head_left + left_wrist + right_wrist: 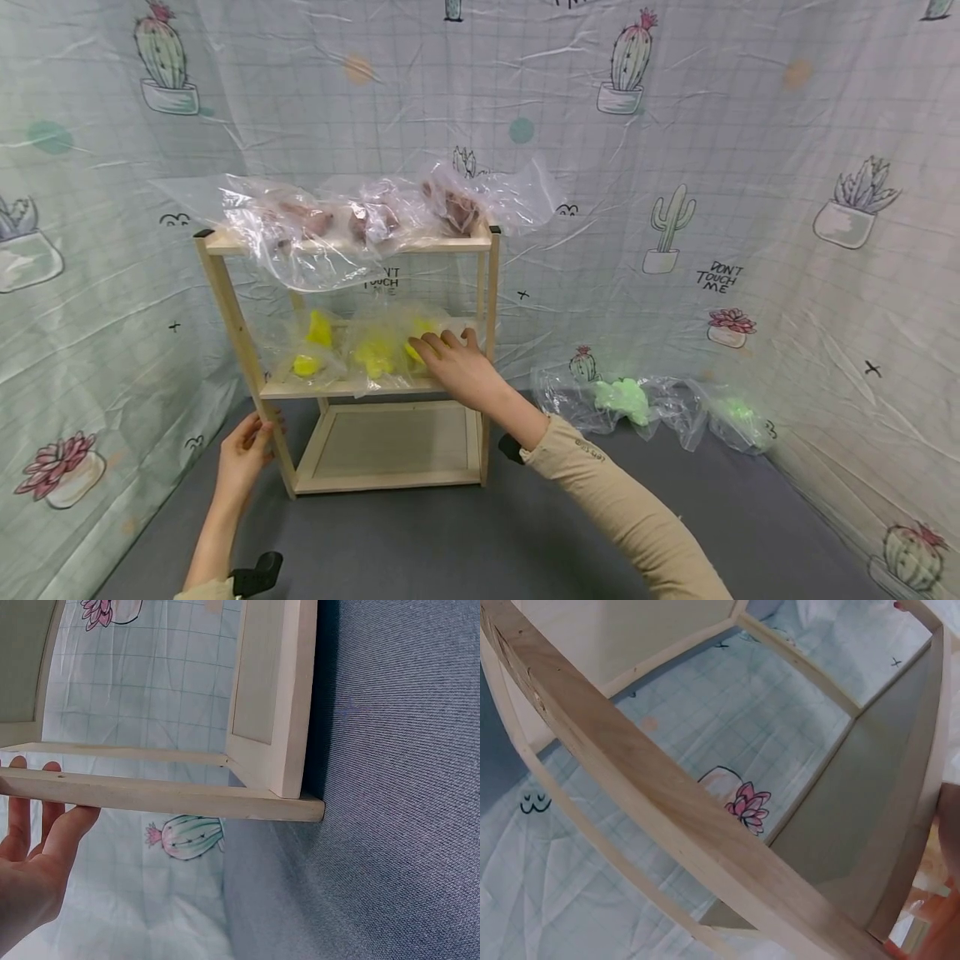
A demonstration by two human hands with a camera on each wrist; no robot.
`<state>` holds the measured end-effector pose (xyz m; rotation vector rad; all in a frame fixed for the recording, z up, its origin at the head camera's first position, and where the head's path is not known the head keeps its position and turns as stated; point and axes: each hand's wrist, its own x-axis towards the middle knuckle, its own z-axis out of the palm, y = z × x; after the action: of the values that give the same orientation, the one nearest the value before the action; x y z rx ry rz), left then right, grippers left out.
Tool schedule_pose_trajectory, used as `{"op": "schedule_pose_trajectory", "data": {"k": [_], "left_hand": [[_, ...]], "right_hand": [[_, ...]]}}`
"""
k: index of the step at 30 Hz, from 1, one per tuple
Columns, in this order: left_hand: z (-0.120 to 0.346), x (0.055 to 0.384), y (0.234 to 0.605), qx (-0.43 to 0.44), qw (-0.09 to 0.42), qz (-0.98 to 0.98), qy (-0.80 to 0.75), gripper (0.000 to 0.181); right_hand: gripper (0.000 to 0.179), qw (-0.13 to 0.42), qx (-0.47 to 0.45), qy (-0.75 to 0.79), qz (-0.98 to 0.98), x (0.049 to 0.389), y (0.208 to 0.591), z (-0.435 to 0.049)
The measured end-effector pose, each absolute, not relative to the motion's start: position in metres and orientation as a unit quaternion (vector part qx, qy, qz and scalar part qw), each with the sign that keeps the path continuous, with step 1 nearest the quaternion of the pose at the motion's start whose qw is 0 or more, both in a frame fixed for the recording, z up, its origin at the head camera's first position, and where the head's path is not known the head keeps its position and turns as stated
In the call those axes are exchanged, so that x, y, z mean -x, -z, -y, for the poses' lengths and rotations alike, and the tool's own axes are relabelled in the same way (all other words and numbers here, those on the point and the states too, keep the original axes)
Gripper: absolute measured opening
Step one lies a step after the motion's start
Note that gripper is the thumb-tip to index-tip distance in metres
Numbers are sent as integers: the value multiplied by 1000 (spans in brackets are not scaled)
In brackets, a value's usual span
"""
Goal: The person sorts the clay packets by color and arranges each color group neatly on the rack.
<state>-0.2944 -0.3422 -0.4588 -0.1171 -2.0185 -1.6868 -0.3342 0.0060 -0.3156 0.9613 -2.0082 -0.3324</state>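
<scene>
My left hand (246,448) grips the front left post (150,793) of a small wooden shelf rack (390,479), thumb and fingers on opposite sides of the wood. At the right of the middle shelf, my right hand (459,367) reaches over a clear bag with a yellow lump (415,352), fingers bent at it; I cannot tell whether they pinch the plastic. Beside it on that shelf lie another bagged yellow lump (375,354) and a bag with yellow pieces (307,365). In the right wrist view, only part of the right hand (949,829) shows at the edge.
Three clear bags with brownish things, one a brown lump (459,210), lie along the top shelf, plastic hanging over its front. On the grey table (570,533), right of the rack, are a bagged green lump (624,400) and another green bag (738,410). Cactus-printed sheeting (570,292) surrounds the table.
</scene>
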Motion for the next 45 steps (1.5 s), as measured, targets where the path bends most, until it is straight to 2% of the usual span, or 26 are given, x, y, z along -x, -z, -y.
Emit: {"op": "schedule_pose_trajectory", "data": {"k": [4, 6, 13, 17, 23, 25, 34, 40, 45], "left_hand": [[381, 337, 513, 49, 273, 737, 616, 37], [386, 347, 525, 17, 282, 752, 596, 40], [387, 350, 528, -2, 290, 762, 579, 41], [384, 341, 519, 30, 275, 741, 612, 40], [364, 311, 482, 86, 245, 700, 666, 37], [362, 310, 481, 86, 248, 699, 665, 37], [387, 348, 526, -12, 282, 764, 580, 41], [390, 353, 530, -9, 287, 765, 577, 41], [388, 350, 528, -19, 289, 768, 571, 41]], "right_hand": [[43, 352, -389, 102, 845, 329, 312, -5], [46, 321, -385, 87, 861, 328, 312, -5], [52, 297, -380, 65, 874, 323, 315, -8], [53, 293, -388, 47, 872, 317, 316, -12], [53, 304, -397, 60, 864, 309, 314, -18], [53, 317, -405, 62, 855, 307, 313, -21], [43, 396, -474, 19, 786, 293, 319, -47], [41, 435, -496, -25, 751, 286, 334, -72], [34, 437, -498, -49, 747, 284, 352, -96]]}}
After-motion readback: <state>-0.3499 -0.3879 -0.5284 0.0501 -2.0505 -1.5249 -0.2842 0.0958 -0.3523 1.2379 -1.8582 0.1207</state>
